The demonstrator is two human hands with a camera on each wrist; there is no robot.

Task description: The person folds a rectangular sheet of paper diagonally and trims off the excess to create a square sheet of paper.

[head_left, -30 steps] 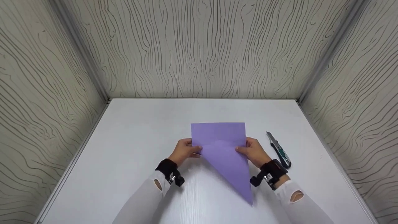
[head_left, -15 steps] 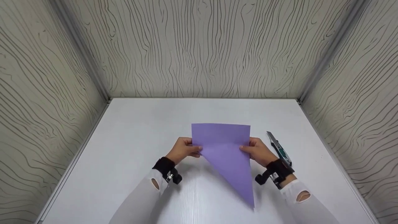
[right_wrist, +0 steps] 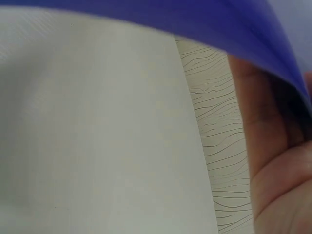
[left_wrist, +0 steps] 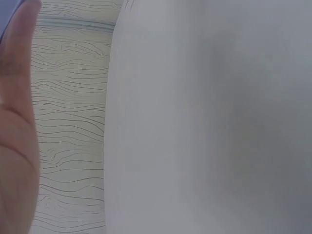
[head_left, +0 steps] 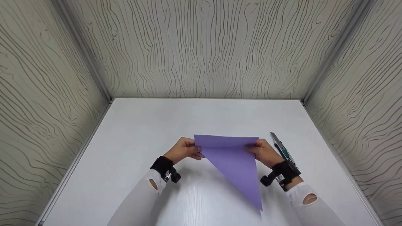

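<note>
A sheet of purple paper (head_left: pixel 230 166), with a slanted left edge running down to a point at lower right, is held up over the white table. My left hand (head_left: pixel 183 149) pinches its upper left side, thumb on the near face. On the opposite side my right hand (head_left: pixel 265 153) grips the edge the same way, the thumb shaded by the top strip. That strip bends toward me along a horizontal line between the thumbs. In the right wrist view the paper (right_wrist: pixel 195 24) curves across the top, beside the palm. Only part of the left hand (left_wrist: pixel 17 126) shows in the left wrist view.
A box cutter (head_left: pixel 282 150) with a dark green handle lies right of the paper, its lower end partly behind the right wrist strap. The white table (head_left: pixel 141 125) is bordered by wood-patterned panels (head_left: pixel 201 50) at the back and sides.
The paper's top edge has tipped down toward me, making the upper strip look shorter. My hands have moved slightly apart, and the lower point has shifted a little to the right.
</note>
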